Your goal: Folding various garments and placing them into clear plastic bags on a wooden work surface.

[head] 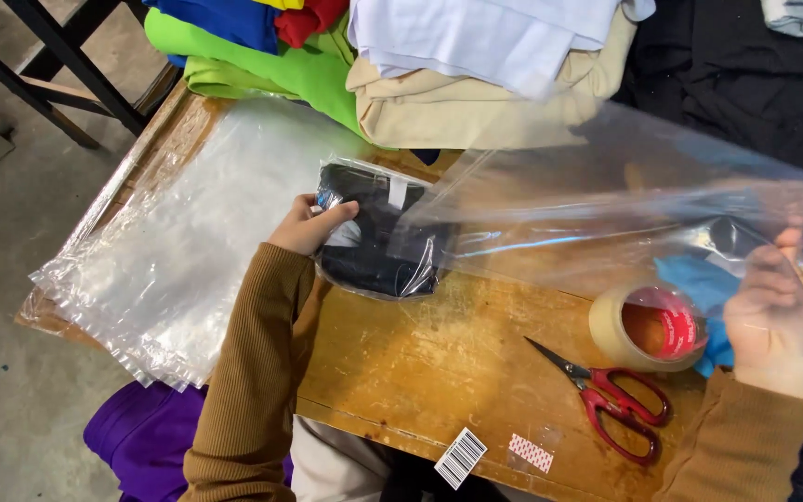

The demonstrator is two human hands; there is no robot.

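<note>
Bare table (420, 363) lies free between tape roll (648, 327), scissors (617, 400) and stacked plastic bags (169, 260).

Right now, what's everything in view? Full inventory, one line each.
bagged garment: 1, black, table centre
loose bag: 1, clear, lifted over table right
bag stack: many, clear, table left
folded cloth pile: several, green, blue, red, white, beige, black, table top edge
tape roll: 1, tan, red core, right
scissors: 1, red handles, front right
table: 1, worn wood
left hand: on bagged garment
right hand: grips loose bag
</note>
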